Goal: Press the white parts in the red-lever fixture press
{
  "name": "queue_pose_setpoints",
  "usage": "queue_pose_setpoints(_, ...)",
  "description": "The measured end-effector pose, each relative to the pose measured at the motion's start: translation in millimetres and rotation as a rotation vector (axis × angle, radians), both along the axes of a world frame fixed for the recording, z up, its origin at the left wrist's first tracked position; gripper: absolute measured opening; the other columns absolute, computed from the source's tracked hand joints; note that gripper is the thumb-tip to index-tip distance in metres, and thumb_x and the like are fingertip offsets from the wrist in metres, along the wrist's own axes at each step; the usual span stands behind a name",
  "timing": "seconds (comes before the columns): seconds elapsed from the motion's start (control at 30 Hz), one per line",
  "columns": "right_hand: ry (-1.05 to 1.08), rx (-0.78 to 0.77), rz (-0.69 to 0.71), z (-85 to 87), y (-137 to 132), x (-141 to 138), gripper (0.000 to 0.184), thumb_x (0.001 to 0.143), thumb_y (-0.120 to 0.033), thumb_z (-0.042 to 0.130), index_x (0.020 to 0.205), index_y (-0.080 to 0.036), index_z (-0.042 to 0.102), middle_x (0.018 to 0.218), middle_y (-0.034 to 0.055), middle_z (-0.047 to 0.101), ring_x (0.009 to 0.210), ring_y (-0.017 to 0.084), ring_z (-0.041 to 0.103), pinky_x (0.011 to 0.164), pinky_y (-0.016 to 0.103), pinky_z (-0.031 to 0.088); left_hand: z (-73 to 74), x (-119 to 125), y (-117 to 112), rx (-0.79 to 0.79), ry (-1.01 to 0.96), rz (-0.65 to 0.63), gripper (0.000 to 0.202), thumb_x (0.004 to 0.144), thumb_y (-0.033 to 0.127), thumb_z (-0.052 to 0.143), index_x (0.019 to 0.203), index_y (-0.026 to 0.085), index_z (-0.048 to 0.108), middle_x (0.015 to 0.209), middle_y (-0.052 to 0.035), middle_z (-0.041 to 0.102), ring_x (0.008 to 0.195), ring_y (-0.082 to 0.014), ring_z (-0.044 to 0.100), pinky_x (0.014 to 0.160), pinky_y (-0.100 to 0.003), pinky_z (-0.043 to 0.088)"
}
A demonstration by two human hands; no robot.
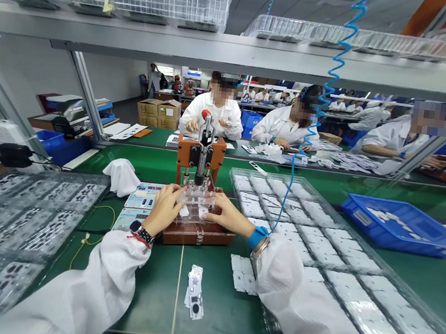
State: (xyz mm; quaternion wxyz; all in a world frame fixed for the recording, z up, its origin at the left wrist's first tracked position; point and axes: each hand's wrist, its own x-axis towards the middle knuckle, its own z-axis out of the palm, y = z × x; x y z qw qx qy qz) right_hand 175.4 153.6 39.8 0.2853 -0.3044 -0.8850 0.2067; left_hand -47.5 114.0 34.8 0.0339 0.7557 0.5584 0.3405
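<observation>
A hand-operated toggle press (203, 156) with a red knob and orange uprights stands on a brown base (197, 236) in front of me. Under its plunger is a clear plastic plate (196, 199), with small white pieces (184, 211) below it. My left hand (165, 208) grips the plate's left side, fingertips partly hidden by it. On the right side, my right hand (230, 214) has its thumb and fingers closed around the plate's edge, the thumb beside a white piece. Nearer me lie stacked white strip panels (195, 292) with dark round and square parts.
Clear trays of white panels (316, 239) fill the right; trays of dark-marked pieces (35, 219) fill the left. A blue bin (404, 226) stands at far right. A blue coiled hose (335, 66) hangs from above. Co-workers (214, 108) sit across the bench.
</observation>
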Motion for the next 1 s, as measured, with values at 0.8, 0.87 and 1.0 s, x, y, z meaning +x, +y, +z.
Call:
queue_pose_setpoints(0.8, 0.008, -0.008, -0.034, -15.6, -4.0, 0.5, 0.029, 0.086, -0.041, 0.058, 0.108, -0.023, 0.065, 0.13, 0.0103, 0.052, 0.123, 0.027, 0.042, 0.104, 0.05, 0.031, -11.3, 13.5, -12.9, -0.101, -0.009, -0.126, 0.036, 0.087, 0.038, 0.057, 0.119, 0.024, 0.059, 0.136, -0.0068, 0.05, 0.129, -0.025, 0.038, 0.107, -0.046, 0.025)
queue_pose_setpoints(0.87, 0.005, -0.008, -0.038, -15.0, -4.5, 0.6, 0.028, 0.086, -0.039, 0.058, 0.107, -0.023, 0.066, 0.13, 0.0105, 0.052, 0.124, 0.028, 0.042, 0.104, 0.051, 0.031, -12.5, 11.3, -12.6, -0.119, -0.018, -0.14, 0.037, 0.085, 0.037, 0.059, 0.12, 0.025, 0.059, 0.136, -0.0062, 0.05, 0.13, -0.0254, 0.037, 0.108, -0.046, 0.025)
queue_pose_setpoints(1.0, 0.003, -0.009, -0.045, -12.0, -6.5, -0.7, 0.026, 0.085, -0.038, 0.06, 0.106, -0.025, 0.066, 0.13, 0.0097, 0.053, 0.124, 0.028, 0.043, 0.104, 0.052, 0.031, -11.9, 9.0, -9.7, -0.16, -0.052, -0.156, 0.035, 0.086, 0.033, 0.057, 0.12, 0.024, 0.059, 0.137, -0.0064, 0.049, 0.13, -0.0253, 0.037, 0.108, -0.047, 0.024)
